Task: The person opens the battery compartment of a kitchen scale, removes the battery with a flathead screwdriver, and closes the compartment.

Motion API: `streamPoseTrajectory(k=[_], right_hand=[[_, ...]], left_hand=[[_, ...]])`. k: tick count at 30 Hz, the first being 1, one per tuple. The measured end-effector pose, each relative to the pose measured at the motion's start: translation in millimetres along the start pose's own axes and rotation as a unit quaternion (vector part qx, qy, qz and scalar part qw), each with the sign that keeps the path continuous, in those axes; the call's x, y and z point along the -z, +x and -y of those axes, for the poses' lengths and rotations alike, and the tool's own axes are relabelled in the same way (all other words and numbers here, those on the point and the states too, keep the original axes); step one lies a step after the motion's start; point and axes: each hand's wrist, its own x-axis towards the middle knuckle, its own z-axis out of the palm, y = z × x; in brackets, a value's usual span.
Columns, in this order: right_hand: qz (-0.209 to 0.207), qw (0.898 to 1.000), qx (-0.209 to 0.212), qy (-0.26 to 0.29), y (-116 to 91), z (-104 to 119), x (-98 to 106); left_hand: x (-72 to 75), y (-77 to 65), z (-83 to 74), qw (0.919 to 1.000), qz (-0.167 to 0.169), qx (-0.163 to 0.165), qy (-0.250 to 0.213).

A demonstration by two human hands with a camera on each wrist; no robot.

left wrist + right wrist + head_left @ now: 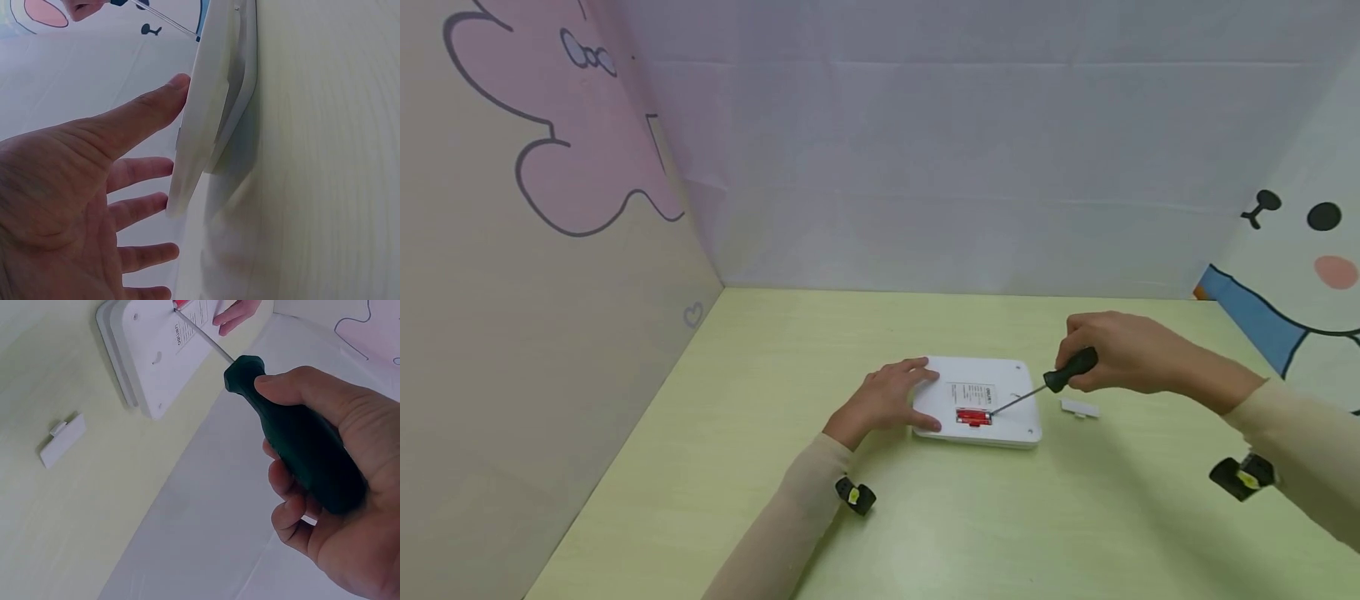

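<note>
A white, rounded, box-like device [940, 375] lies on the table with its labelled face up. Red batteries [973, 417] sit in its open compartment, below a printed label [973, 393]. Extended fingers of my left hand [886, 400] rest at the device's left side; in the left wrist view the thumb [150, 109] presses its upper face. My right hand [1123, 354] grips a screwdriver [300, 444] by its dark green handle, thumb along the handle near the collar. The slanting metal shaft [1018, 400] reaches the right end of the batteries with its tip.
A small white battery cover [1079, 408] with a tab lies on the table [737, 467] right of the device. Behind the table stands a pale backdrop [925, 167], with cartoon-printed panels [602, 150] at the sides.
</note>
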Motion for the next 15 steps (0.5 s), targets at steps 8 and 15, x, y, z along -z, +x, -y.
streamPoseTrajectory(k=[8,15], right_hand=[[0.021,0.999,0.028,-0.02,15.9,12.5,7.7],[0.018,1.0,0.025,-0.001,17.3,3.3,1.4]], left_hand=[[-1.2,0.3,-1.5,1.0,0.0,0.007,0.006],[0.2,-1.4,-4.8,0.9999,0.0,0.013,0.004]])
